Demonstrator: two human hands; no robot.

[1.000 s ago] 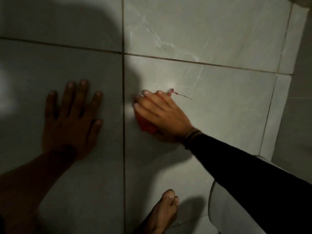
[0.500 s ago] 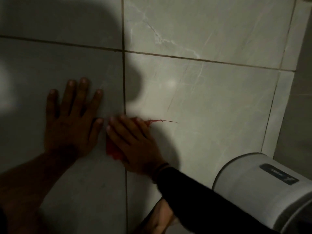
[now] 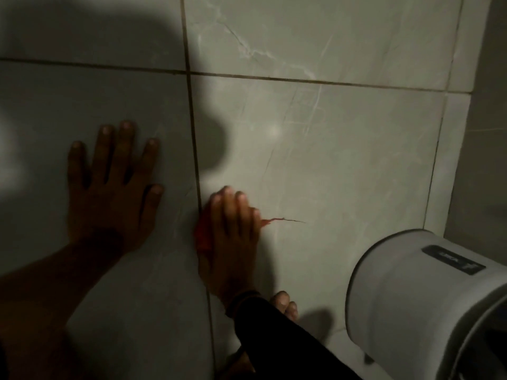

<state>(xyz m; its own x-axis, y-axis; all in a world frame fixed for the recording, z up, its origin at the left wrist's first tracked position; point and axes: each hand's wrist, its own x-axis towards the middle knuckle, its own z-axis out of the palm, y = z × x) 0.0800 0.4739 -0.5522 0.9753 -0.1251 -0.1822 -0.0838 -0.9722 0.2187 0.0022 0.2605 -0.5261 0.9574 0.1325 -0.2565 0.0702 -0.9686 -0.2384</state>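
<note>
Under the flat-fingered right hand, pressed red rag; braced on splayed left hand. Looked soft, limp; pinchable at frayed edge.

White round bin lower right, dark label on it; bare toes near

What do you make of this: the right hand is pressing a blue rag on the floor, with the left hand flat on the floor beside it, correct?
Not quite. The rag is red, not blue, as the head view shows. The rest holds: the right hand presses it on the floor, and the left hand lies flat on the floor beside it.
</note>
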